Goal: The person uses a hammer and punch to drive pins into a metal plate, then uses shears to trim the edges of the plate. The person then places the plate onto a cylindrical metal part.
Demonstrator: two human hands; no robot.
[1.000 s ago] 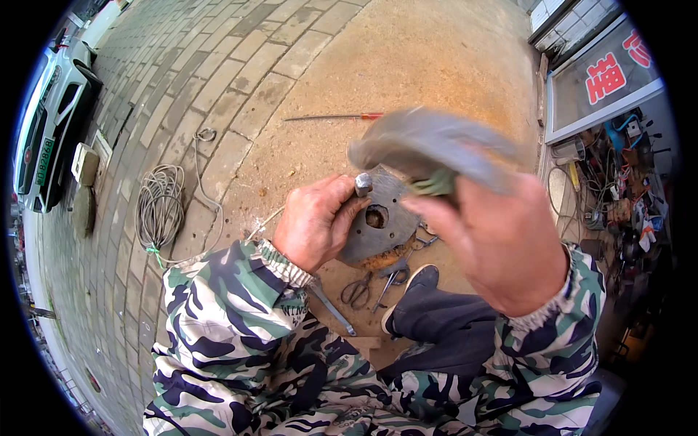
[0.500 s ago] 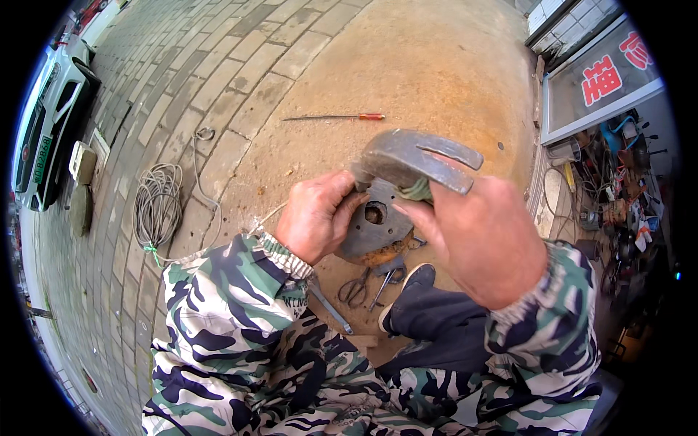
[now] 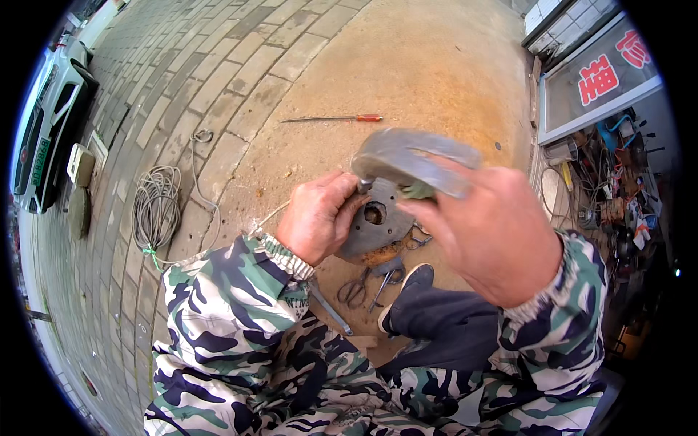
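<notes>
My right hand is closed round a claw hammer, whose head is smeared by motion and covers part of the work. Beneath it stands a dark flat metal plate with a central hole and smaller holes, on a rusty round base. My left hand is closed at the plate's left edge, thumb and forefinger pinched just under the hammer's striking end. What those fingers hold is hidden. Near my foot, below the plate, lie black-handled scissors and a long grey metal bar.
A screwdriver with a red handle lies on the ground beyond the plate. To the left are a coil of grey cable and a parked white car. Cluttered tools and parts fill the doorway at right, below a glass panel.
The hammer head and my right hand have shifted slightly, with the hammer now blurred. My right forearm has moved a little to the right. The left hand stays in place.
</notes>
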